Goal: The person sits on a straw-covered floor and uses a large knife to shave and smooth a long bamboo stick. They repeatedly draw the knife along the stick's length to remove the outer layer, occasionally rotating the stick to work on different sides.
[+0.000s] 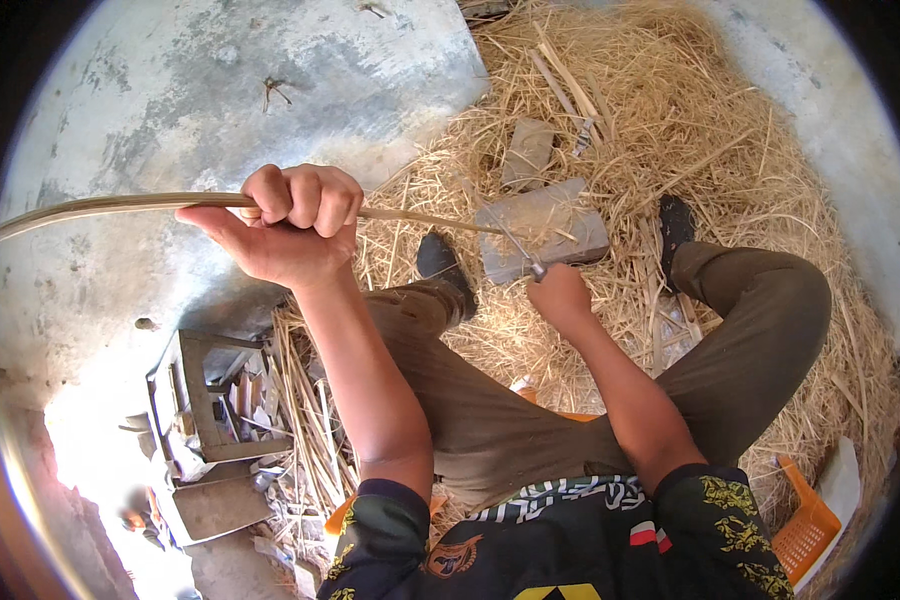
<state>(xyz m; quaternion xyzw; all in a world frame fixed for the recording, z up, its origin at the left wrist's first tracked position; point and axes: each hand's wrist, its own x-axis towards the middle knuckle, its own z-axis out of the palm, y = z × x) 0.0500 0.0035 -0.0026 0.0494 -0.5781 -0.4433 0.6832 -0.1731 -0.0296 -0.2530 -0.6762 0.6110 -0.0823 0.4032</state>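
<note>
Mottled grey-white plaster wall seen at upper left, stained dark in patches, marked by twig-like dark stub. Pale grey wall seen along right. Floor mostly covered by thick straw-coloured shavings. Open grey-brown wooden frame filled with scraps at lower left. Lower-left edge flooded by glaring white light.

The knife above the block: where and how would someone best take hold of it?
Probably by its handle, from the near side, as the right hand does. The handle points back toward the person, while the thin blade points away and leftward over the block, close to the end of the strip, so that end seems poor to grip.
</note>
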